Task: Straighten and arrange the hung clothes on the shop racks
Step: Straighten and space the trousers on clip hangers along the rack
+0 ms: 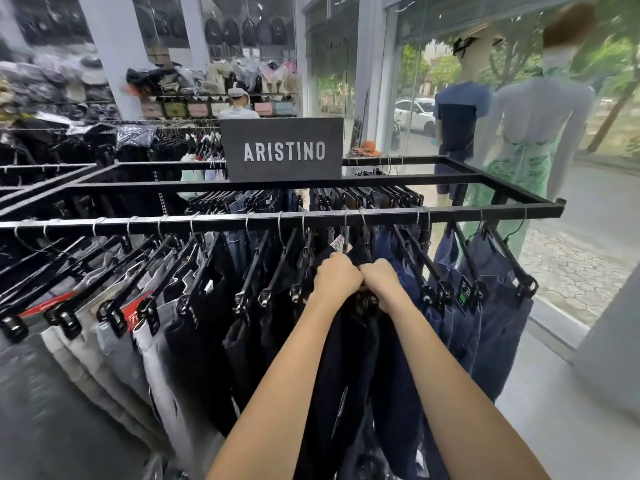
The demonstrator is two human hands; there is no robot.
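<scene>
A black metal rack rail (221,221) runs across the view with many jeans on black clip hangers. Grey and pale jeans (114,341) hang at the left, black ones (207,323) in the middle, blue denim (491,334) at the right. My left hand (336,277) and my right hand (379,280) meet side by side at the top of one dark navy pair of jeans (346,368) below the rail, fingers curled over its waistband and hanger. A paper tag (338,243) dangles just above my hands. The hanger under my fingers is hidden.
A dark sign reading ARISTINO (282,150) stands on the rack's top frame. A second row of jeans (367,197) hangs behind it. Two dressed mannequins (460,112) (533,133) stand by the glass shopfront at the right. Shelves of bags (214,81) line the back wall.
</scene>
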